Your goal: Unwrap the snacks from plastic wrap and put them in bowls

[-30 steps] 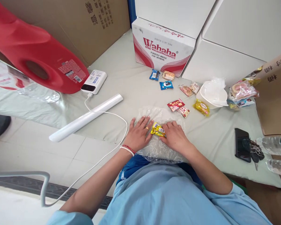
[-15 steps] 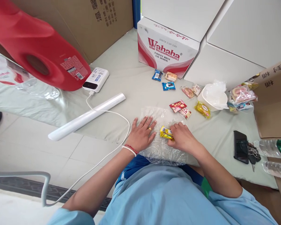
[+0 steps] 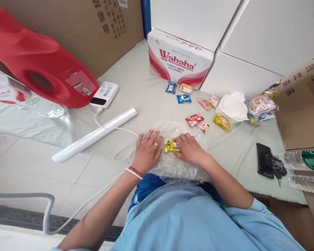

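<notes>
Head view: two hands flat on a clear plastic sheet with a yellow snack packet between them.

The left hand lies palm down, fingers spread, on the plastic sheet at the near table edge; the right hand rests beside it, fingers together, their tips touching the yellow snack packet, which lies on the sheet between the two hands. At 1 o'clock from the hands sit a red packet and a white bowl; at 10 o'clock, a white roll and a power bank. A phone lies at 3 o'clock.
</notes>
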Demonstrator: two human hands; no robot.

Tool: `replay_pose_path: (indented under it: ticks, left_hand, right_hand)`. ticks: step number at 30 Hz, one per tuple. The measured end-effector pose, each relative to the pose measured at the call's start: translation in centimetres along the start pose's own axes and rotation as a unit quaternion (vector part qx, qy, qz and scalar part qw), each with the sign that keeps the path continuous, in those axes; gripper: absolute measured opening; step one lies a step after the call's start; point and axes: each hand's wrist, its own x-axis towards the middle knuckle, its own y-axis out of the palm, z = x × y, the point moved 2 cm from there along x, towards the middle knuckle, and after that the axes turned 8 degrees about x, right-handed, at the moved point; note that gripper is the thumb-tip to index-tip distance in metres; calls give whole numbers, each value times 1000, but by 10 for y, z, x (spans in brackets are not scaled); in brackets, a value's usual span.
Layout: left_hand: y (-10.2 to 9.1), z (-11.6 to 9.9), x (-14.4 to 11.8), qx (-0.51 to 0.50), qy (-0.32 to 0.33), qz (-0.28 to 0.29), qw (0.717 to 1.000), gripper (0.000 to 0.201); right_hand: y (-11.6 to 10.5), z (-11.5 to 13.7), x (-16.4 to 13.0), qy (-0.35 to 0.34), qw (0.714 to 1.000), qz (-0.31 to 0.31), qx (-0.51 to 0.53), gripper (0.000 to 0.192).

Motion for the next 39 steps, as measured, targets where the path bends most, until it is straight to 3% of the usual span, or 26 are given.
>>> replay_pose_path:
  ticks: [3, 7, 9, 14, 17, 21, 25, 28, 31, 34, 37, 39]
  left_hand:
    - [-1, 3, -8, 11, 32, 30, 999, 47]
    - [3, 3, -16, 25, 35, 40, 998, 48]
    - [4, 1, -17, 30, 30, 34, 999, 48]
    - [4, -1, -17, 34, 30, 22, 999, 47]
    - [4, -1, -17, 37, 31, 18, 999, 48]
    - [3, -2, -18, 40, 29, 20, 999, 47]
    - [5, -1, -17, 36, 31, 19, 999, 47]
    - [6, 1, -17, 32, 37, 3, 999, 46]
    - [-3, 3, -22, 31, 43, -59, 997, 47]
    - [-20, 3, -38, -11, 108, -104, 989, 58]
    - [-31, 2, -63, -78, 205, -74, 973, 65]
    - [-27, 5, -80, -81, 231, -49, 968, 60]
  right_hand:
    - [-2, -6, -11, -18, 998, -37, 45, 57]
    - [-6, -11, -19, -1, 997, -51, 61, 34]
    - [-5, -9, -18, 3, 997, -56, 57, 31]
    - [4, 5, -10, -7, 996, -89, 28, 46]
    - [11, 11, -4, -14, 997, -80, 12, 56]
    - [15, 9, -4, -64, 996, -63, -13, 45]
    - [16, 1, -11, -94, 994, -58, -23, 46]
    - [19, -1, -8, -95, 993, -66, -22, 49]
    - [17, -1, -8, -105, 991, -83, 5, 57]
    - [4, -10, -30, -133, 979, -141, 67, 59]
    - [-8, -27, -78, -155, 957, -197, 146, 46]
    - [-4, -40, -114, -161, 951, -185, 187, 44]
